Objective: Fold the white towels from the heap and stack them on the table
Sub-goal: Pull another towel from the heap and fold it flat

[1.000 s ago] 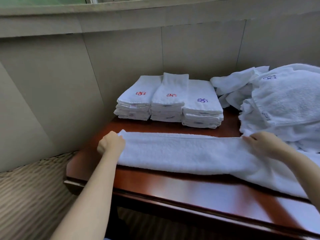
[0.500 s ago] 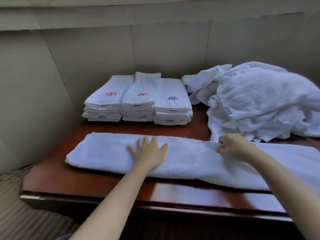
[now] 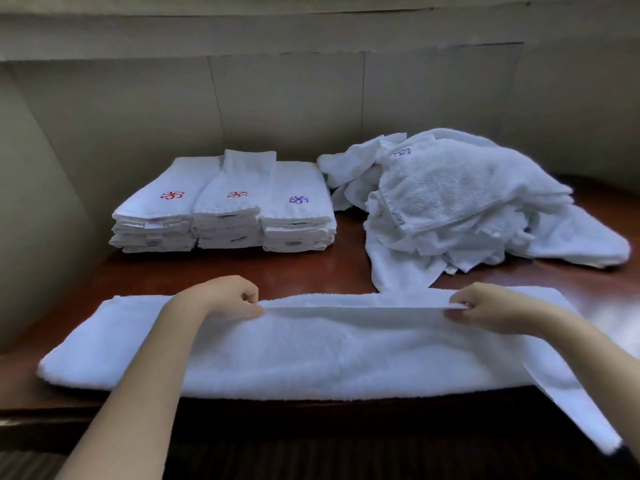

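A long white towel [image 3: 329,348] lies folded lengthwise along the front of the dark wooden table [image 3: 311,268]. My left hand [image 3: 225,297] pinches its far edge left of the middle. My right hand [image 3: 491,306] pinches the same edge further right, and the edge is lifted and taut between them. One end of the towel hangs over the table's front at the right. The heap of unfolded white towels [image 3: 460,202] sits at the back right. Three stacks of folded towels [image 3: 225,209] with red and blue emblems stand side by side at the back left.
A tiled wall [image 3: 277,98] rises directly behind the table. The table's front edge runs just below the towel. Bare wood shows between the stacks and the spread towel. Striped flooring appears at the lower left.
My left hand lay flat on the towel's middle; now it pinches the far edge. Both hands have raised that edge off the table. The camera has come closer and turned right.
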{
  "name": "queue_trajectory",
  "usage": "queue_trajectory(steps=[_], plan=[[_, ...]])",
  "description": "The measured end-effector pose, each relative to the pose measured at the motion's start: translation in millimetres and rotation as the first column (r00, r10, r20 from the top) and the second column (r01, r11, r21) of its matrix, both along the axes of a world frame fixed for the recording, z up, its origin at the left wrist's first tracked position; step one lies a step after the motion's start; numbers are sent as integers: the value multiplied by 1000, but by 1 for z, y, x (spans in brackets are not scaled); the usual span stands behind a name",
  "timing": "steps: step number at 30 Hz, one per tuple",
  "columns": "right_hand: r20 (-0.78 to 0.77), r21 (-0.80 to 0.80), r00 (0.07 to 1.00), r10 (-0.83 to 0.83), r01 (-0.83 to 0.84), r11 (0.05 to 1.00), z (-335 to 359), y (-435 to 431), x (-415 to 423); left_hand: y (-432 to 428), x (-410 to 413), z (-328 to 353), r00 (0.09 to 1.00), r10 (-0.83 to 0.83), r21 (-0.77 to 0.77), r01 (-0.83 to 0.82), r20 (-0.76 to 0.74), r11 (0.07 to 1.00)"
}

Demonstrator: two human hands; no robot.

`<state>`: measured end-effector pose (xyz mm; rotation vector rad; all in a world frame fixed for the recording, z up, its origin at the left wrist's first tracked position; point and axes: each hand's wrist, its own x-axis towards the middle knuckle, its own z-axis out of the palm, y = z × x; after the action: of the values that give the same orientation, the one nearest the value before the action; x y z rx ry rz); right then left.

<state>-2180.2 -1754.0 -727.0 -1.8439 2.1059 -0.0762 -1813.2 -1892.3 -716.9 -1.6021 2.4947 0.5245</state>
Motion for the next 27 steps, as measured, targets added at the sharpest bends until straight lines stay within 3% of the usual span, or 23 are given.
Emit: queue_trajectory(steps=[2,5,11,17,19,21,22,25,27], plan=[[90,24,995,-48,46,999,-3,7,-9,1,0,-2,994,-36,12,38,-105,999],[139,-36,979,-148,154,987,-10,10,-22,0,-11,-17,989,-6,-104,-10,-148,994],[-91,-261,963,-252,222,940,-12,7,-34,-5,-23,-39,982,148,-285,-177,-119,942],[-250,-204,892,-376,332,921,-17,4,-30,5,-33,-41,988,148,-422,-155,-48,893],[-274,-191,867,-417,377,907,-16,8,-28,15,-39,-42,988,130,-623,-52,80,780],[-325,-184,847,-420,379,907,-13,12,-26,32,-58,-38,996,37,-742,38,84,670],[-349,-171,839,-416,380,909,-11,15,-25,41,-70,-38,998,-33,-735,62,53,675],[-377,-99,845,-379,371,924,-7,29,-26,69,-118,-46,976,-148,-404,71,-161,912],[-389,-22,859,-332,352,936,-1,41,-29,80,-143,-56,974,-190,-313,144,-123,939]])
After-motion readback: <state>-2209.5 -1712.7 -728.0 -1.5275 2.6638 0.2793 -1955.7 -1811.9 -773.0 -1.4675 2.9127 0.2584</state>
